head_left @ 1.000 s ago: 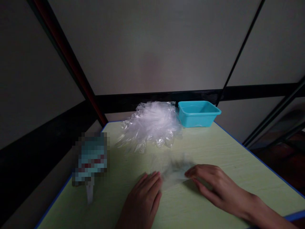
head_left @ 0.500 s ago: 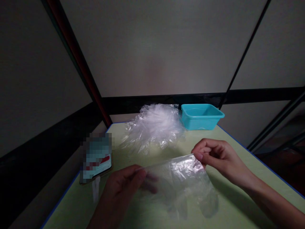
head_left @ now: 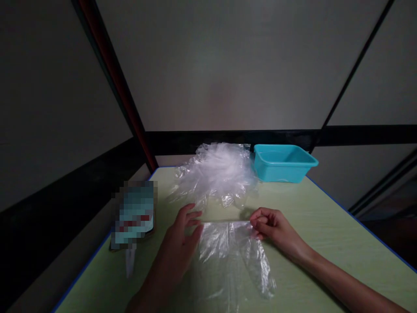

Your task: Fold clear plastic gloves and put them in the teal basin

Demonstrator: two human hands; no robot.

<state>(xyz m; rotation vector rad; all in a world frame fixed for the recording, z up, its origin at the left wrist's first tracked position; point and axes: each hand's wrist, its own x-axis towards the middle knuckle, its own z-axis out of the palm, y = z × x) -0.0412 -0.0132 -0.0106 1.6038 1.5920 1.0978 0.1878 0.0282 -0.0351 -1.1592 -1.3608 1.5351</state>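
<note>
A clear disposable plastic glove (head_left: 221, 252) hangs down over the table, its straight cuff edge at the top. My right hand (head_left: 270, 224) pinches the right corner of that cuff between thumb and fingers. At the left corner is my left hand (head_left: 182, 234), its fingers apart and its thumb at the glove's edge; whether the thumb touches the film I cannot tell. Beyond both hands lies a heap of clear plastic gloves (head_left: 221, 169), spread out like a fan.
A turquoise plastic basin (head_left: 283, 171) stands at the table's back right, beside the heap. On the left, a phone (head_left: 137, 217) with a blurred screen leans over a white stand (head_left: 130, 261). The pale green table (head_left: 325, 234) has a blue edge, with wall panels behind it.
My left hand has loosened its pinch and spread its fingers. The glove has shifted left and its cuff now lies level. My right hand has moved slightly left and down, still pinching.
</note>
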